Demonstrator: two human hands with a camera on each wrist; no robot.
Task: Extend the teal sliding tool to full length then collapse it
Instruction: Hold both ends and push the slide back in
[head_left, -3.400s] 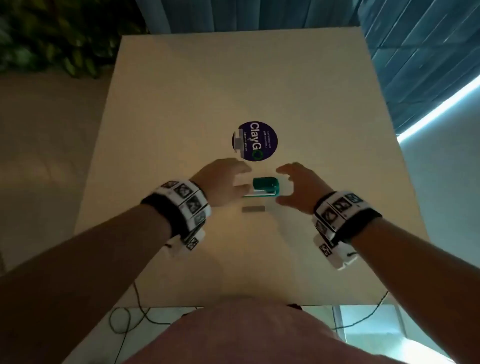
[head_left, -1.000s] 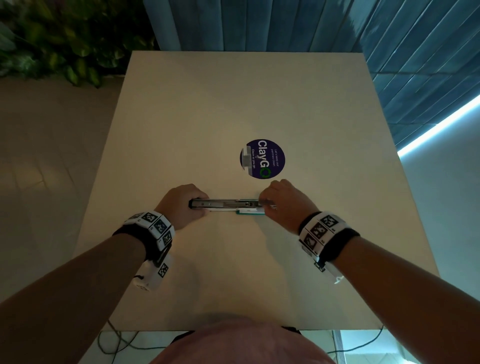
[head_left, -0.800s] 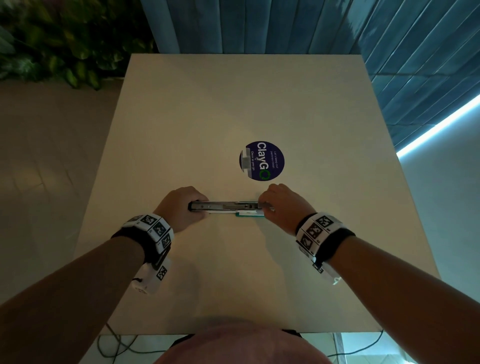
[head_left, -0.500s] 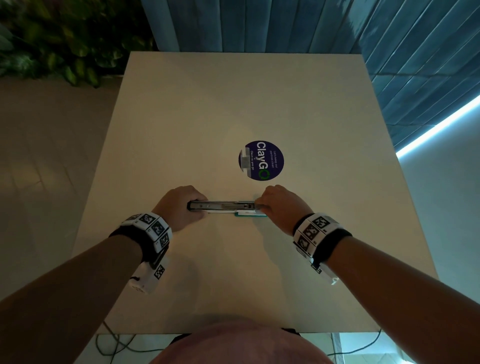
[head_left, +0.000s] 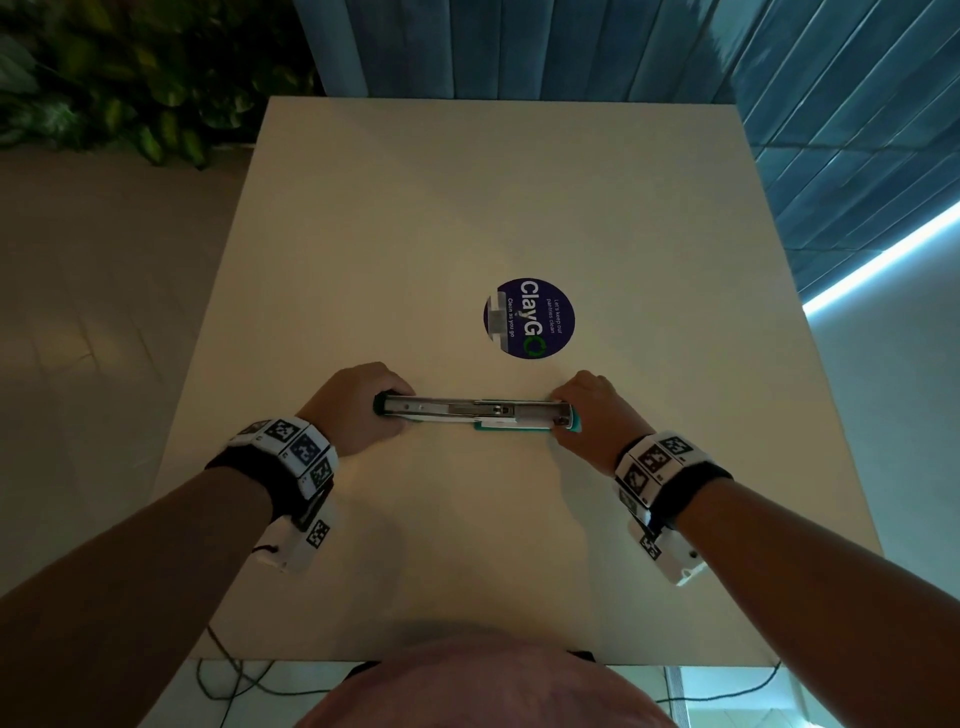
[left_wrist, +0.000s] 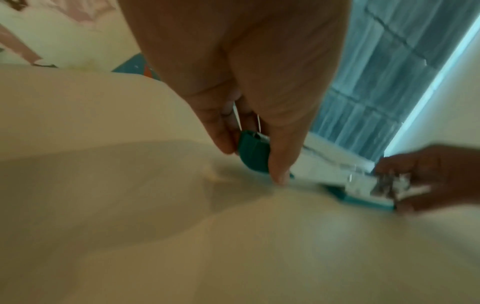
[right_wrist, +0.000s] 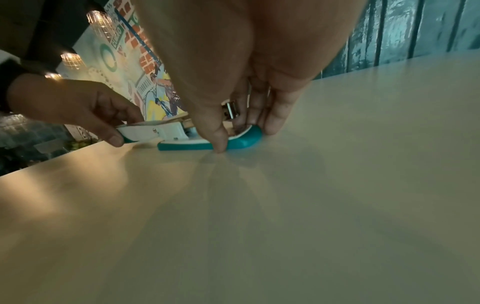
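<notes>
1. The teal sliding tool (head_left: 474, 413) is seen drawn out long and lying flat on the beige table (head_left: 467, 208), just in front of a round blue sticker (head_left: 529, 318), with its metal rail turned upward.
2. Its teal end cap is pinched between thumb and fingers of the left hand (head_left: 358, 408); the opposite end, over the teal base, is pinched in the same way by the right hand (head_left: 592, 418).
3. The extending step is judged to be at or near its limit, though a hard stop cannot be confirmed from these views.
4. The collapse is not yet begun. For it, both pinches are best held firm and the two ends pushed straight toward each other along the rail, so that jamming is avoided.
</notes>
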